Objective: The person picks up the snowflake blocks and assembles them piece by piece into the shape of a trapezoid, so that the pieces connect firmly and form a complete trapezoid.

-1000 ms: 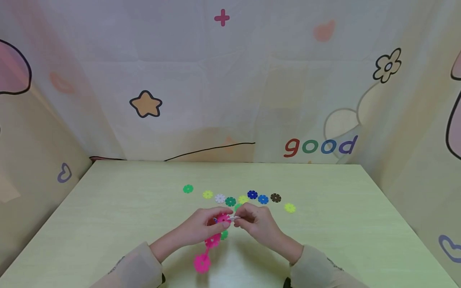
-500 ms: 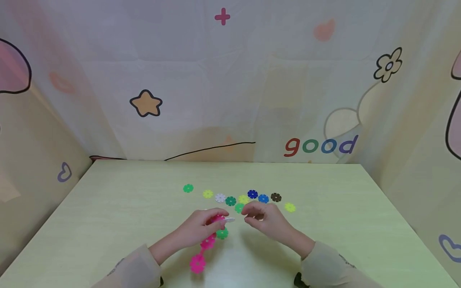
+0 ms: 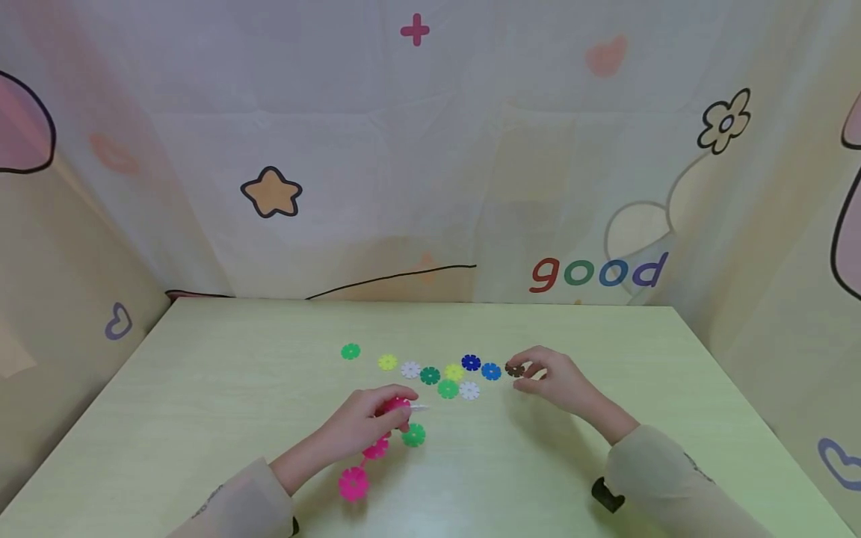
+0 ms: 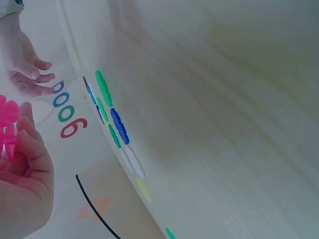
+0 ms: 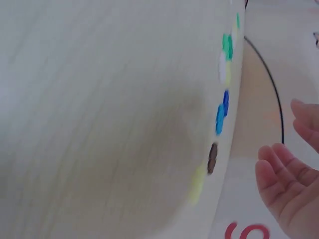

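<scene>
The printed backdrop (image 3: 377, 149) bears the multicoloured word "good" (image 3: 599, 273) and, higher up, a pink plus sign (image 3: 415, 30).

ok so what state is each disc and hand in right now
left hand: gripping the pink chain
pink chain: discs linked together
white piece: edge-on beside the left hand
right hand: holding nothing
brown disc: flat, partly covered by the right hand in the head view
blue discs: flat
green discs: flat
yellow discs: flat
white discs: flat
</scene>
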